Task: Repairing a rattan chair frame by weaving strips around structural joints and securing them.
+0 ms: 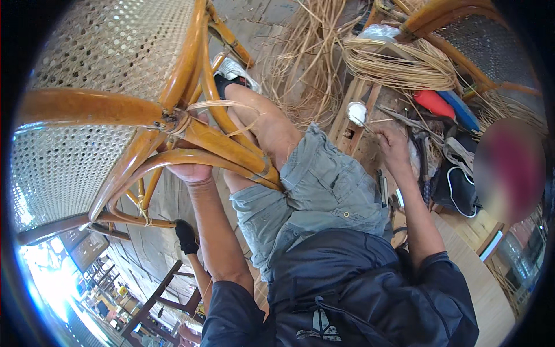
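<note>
Your left grip wraps the rattan chair, likely steadying it; your right grip seems pinched on a thin stick.

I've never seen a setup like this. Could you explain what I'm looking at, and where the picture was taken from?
There's no robot here: these are a person's bare hands. The picture comes from a wide fisheye camera worn on the head, looking down, so straight edges bend near the rim.

The left hand is under the frame of a chair with woven panels; the frame partly hides it, so its hold isn't clear. The right hand holds what looks like a small tool with a white, rounded end.

Loose fibre strands lie on the wooden floor. At upper right are a coil of strands, a red object and a blue one; I can't tell what those last two are.
</note>
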The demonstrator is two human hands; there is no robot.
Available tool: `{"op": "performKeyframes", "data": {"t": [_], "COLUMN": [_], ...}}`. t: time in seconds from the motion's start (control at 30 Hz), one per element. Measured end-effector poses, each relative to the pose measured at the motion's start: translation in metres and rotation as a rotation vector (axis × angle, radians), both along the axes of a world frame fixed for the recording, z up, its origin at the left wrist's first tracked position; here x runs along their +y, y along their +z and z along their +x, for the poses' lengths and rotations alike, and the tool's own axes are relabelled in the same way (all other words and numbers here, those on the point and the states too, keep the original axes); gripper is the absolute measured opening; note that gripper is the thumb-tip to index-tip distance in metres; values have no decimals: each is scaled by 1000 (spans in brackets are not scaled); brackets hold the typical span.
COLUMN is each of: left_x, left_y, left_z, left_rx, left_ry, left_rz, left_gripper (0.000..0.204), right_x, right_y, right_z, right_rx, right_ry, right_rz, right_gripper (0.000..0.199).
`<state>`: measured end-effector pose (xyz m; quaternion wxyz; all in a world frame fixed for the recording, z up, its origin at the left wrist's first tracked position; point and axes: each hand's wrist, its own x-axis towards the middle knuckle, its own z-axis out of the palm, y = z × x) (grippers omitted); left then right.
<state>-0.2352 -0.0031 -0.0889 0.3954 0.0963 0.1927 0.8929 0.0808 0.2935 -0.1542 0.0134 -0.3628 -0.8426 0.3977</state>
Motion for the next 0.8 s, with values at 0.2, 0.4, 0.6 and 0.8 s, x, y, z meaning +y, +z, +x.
{"op": "performKeyframes", "data": {"t": [0.2,0.4,0.6,0.8], "left_x": [18,26,25,26], "left_y": [2,28,29,24], "left_z": [10,17,16,15], "left_rx": [-198,-157,-121,-204], "left_ry": [261,66,90,127], "left_rz": [-148,34,-34,-26], "left_gripper": [73,69,71,70], "right_x": [4,0,-45,-128], "right_y": [26,29,116,102], "right_z": [6,-64,-131,-149], "right_rx": [52,470,850,685], "right_ry": [-75,-151,24,107], "right_rz": [-202,-597,-803,-688], "right_gripper": [18,18,15,12]}}
